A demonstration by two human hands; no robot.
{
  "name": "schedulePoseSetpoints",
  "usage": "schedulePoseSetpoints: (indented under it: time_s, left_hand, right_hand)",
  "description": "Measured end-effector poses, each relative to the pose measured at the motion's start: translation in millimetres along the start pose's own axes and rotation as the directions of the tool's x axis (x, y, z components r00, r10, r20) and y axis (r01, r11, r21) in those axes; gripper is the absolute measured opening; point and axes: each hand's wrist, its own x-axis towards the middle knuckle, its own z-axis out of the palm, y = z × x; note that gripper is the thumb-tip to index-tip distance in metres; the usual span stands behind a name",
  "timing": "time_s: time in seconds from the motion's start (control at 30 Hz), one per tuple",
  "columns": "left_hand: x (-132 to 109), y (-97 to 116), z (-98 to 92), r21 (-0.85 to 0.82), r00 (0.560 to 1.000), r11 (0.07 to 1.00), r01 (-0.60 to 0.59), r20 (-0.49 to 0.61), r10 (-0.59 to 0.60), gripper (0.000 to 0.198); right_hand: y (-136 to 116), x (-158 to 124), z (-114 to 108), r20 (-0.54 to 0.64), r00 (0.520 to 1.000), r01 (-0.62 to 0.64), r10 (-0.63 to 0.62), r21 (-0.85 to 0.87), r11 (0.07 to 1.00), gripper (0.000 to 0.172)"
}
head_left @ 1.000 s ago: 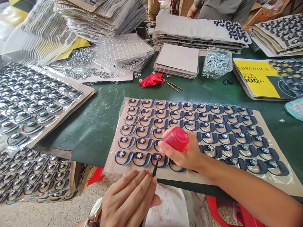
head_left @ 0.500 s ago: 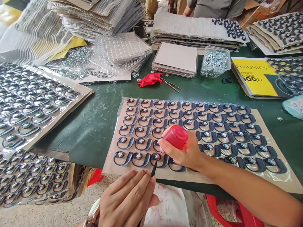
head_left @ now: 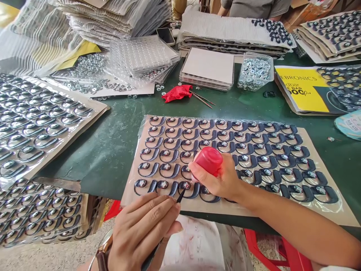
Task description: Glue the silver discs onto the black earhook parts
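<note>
My left hand (head_left: 148, 226) is closed around black pointed tweezers (head_left: 181, 196); their tip is at a small silver disc in the front row of parts. In my right hand (head_left: 217, 178) is a red squeeze bottle (head_left: 209, 162), tilted so its base faces up and its nozzle points down near the same part. The nozzle tip is mostly hidden by my fingers. Below both hands lies a tan card sheet (head_left: 131, 197) under clear film, carrying rows of dark hook-shaped parts (head_left: 170, 170) with silver discs on their round ends.
Similar filled sheets (head_left: 31, 131) lie at left. Farther back are a red cloth (head_left: 177, 93), metal tweezers (head_left: 201, 99), a clear box of silver discs (head_left: 256, 71), plastic trays (head_left: 141, 56) and a stack of white cards (head_left: 210, 66). Another person (head_left: 254, 8) is at the far side.
My left hand has shifted slightly left and down, with the tweezers' tip still by the same disc. The red bottle has barely moved. The whole view has shifted slightly.
</note>
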Motion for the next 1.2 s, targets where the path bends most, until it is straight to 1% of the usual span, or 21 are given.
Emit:
schedulePoseSetpoints:
  time_s: [0.17,0.27,0.63,0.9,0.97,1.1,1.17,1.2]
  left_hand:
    - [6.9,-3.2,-2.2,-0.070,1.000,0.997,0.022,-0.017,-0.023,0.014]
    - [9.4,-4.8,-2.5,-0.081,0.999,0.996,0.027,-0.019,-0.029,0.014]
    - [11.6,-14.6,-3.8,-0.157,0.996,0.984,0.090,-0.016,-0.093,0.016]
    - [10.6,-20.0,-1.9,-0.208,0.988,0.966,0.152,-0.009,-0.157,0.018]
    - [9.1,-20.8,-1.2,-0.212,0.986,0.964,0.158,-0.021,-0.166,0.017]
    - [6.3,-21.2,0.0,-0.200,0.984,0.968,0.152,-0.064,-0.167,0.017]
    - [5.2,-21.0,0.7,-0.192,0.985,0.972,0.137,-0.081,-0.155,0.018]
    - [4.8,-20.8,1.0,-0.190,0.986,0.974,0.124,-0.086,-0.142,0.018]
  right_hand:
    - [1.4,-2.0,0.2,-0.007,1.000,-0.004,0.004,0.010,1.000,0.032]
    - [1.1,-2.0,0.5,0.001,1.000,-0.006,0.006,0.019,1.000,0.031]
    - [3.3,-3.5,1.6,0.039,0.999,0.016,-0.017,0.034,0.999,0.031]
    - [1.3,-2.7,3.0,0.072,0.993,0.096,-0.096,0.009,0.995,0.028]
    - [3.8,-3.7,3.7,0.074,0.988,0.135,-0.135,0.001,0.991,0.029]
    - [4.6,-5.8,5.0,0.039,0.979,0.201,-0.199,-0.050,0.978,0.026]
    - [-1.7,-4.9,2.5,0.062,0.983,0.179,-0.175,-0.063,0.982,0.026]
    - [-6.6,-3.6,-0.4,0.091,0.987,0.138,-0.133,-0.047,0.989,0.026]
